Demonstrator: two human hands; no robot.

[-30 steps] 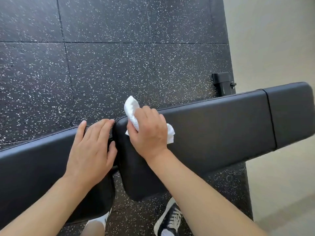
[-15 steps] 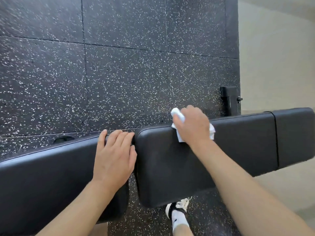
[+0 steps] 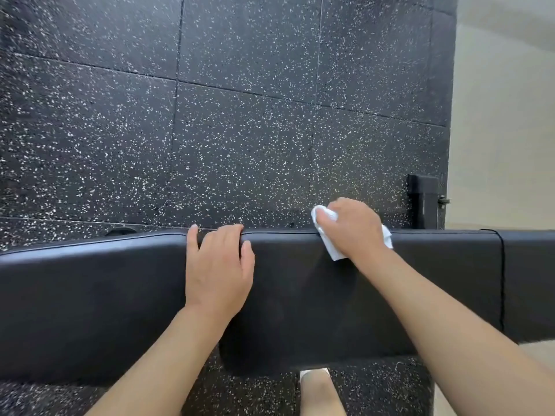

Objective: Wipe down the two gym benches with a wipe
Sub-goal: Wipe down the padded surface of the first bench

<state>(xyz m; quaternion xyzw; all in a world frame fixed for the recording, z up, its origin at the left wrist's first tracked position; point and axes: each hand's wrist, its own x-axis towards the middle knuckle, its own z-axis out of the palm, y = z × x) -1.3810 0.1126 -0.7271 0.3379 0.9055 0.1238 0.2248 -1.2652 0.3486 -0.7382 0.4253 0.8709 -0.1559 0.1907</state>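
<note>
While the right hand (image 3: pixel 353 228) grips the crumpled white wipe (image 3: pixel 330 246) against the far edge of the black bench pad (image 3: pixel 435 280), the left hand (image 3: pixel 219 265) rests flat, fingers relaxed, just beside it.

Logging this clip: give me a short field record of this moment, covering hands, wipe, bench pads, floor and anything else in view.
left hand: left hand lies flat across the gap between the two pads, fingers over the far edge
right hand: right hand grips the wipe, pressing it on the far edge
wiped pad: right bench pad, black
other pad: left bench pad, black
floor: speckled black rubber tiles
also in view: black bracket beyond the bench
</note>
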